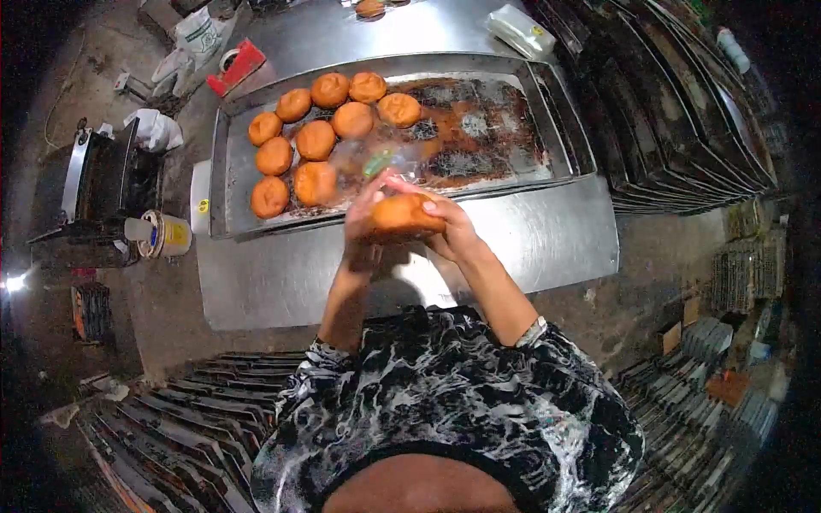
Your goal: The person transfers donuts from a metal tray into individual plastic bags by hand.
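Observation:
Just in front of the tray's near edge, a round golden-brown bun (409, 214) is held between my two hands. My right hand (455, 229) grips it from the right, with the thumb on top and the other fingers underneath. My left hand (361, 221), slightly blurred, is closed at the bun's left side on a clear plastic bag (389, 162) with green and pink print. The bag stretches away from me over the tray (256, 229). Several more buns (315, 140) lie in the left half of that metal tray.
The tray's right half is bare, with dark brown stains. Under it is a steel table (530, 239). A red tape dispenser (236, 68) and a pack in clear plastic (520, 32) lie beyond the tray. At left stands a white bucket (167, 235); stacked trays (684, 103) rise at right.

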Demonstrator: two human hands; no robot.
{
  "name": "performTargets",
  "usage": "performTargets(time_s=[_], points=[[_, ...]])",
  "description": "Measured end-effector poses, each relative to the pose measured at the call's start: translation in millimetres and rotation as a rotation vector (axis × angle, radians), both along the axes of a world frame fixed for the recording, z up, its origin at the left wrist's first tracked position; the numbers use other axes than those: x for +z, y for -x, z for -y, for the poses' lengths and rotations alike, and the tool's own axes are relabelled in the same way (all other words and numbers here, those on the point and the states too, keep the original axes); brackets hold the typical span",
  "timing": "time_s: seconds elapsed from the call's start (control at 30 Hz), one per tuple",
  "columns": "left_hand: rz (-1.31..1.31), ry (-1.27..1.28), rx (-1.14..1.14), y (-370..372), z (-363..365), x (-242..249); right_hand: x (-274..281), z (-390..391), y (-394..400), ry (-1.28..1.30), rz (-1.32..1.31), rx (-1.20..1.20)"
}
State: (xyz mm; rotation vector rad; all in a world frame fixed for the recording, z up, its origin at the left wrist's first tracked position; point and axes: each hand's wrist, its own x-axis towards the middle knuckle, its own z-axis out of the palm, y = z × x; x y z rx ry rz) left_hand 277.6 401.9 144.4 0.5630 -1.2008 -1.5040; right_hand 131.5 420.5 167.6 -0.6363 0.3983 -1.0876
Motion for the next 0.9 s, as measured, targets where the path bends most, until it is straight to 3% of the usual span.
performTargets(time_s=[0.07,0.1,0.13,0.2,0.27,0.3,0.37,0.4,0.47,0.53,0.6,0.63,0.7,0.73,0.83,0.9], points=[[-0.264,-0.288,-0.078,-7.0,5.3,8.3,-11.8,3.6,-2.5,-0.005,-0.039,-0.012],[-0.253,-0.456,0.068,-7.3,-3.0,26.6,-14.2,0.1,-4.1,-0.124,0.036,0.059],[-0.254,-0.461,0.077,-14.4,2.8,22.4,-15.8,-4.4,-6.0,-0.245,0.11,0.133],[0.133,-0.118,0.062,-30.3,21.6,20.1,-14.8,-16.4,-5.8,-0.263,0.066,0.143],[0.144,-0.108,0.12,-34.8,23.1,28.3,-10.4,-31.1,-2.5,-0.141,-0.07,0.095],[-0.111,-0.205,0.212,-41.4,30.6,31.8,-12.2,-41.7,11.3,-0.237,0.042,0.191],[-0.569,-0.443,0.452,-66.9,59.0,10.9,-31.4,-50.5,32.9,-0.114,0.185,0.253],[-0.571,-0.442,0.458,-71.0,57.5,7.9,-30.7,-51.4,34.4,-0.025,0.227,0.258],[-0.757,-0.649,0.23,-74.4,59.5,6.8,-8.3,-50.5,29.6,0.013,-0.049,0.018],[-0.852,-0.741,0.207,-62.3,51.5,18.0,1.4,-40.3,26.8,0.004,-0.294,-0.195],[-1.105,-0.848,0.132,-57.9,49.3,19.5,5.1,-26.5,24.1,0.729,-1.058,-0.713],[-1.125,-0.821,0.134,-54.9,47.3,20.0,11.9,-22.3,22.1,0.729,-1.061,-0.725],[-1.019,-0.754,0.229,-36.2,33.8,28.7,35.1,-14.1,14.3,1.214,-1.237,-0.873],[-0.909,-0.688,0.334,-26.2,28.4,30.4,43.3,-8.3,5.9,1.204,-1.224,-0.751],[-0.635,-0.568,0.232,0.9,18.9,24.1,23.1,11.4,-6.2,1.225,-1.366,-0.773],[-0.498,-0.489,0.217,10.6,6.0,24.4,10.7,1.8,-12.2,1.279,-1.22,-0.789]])
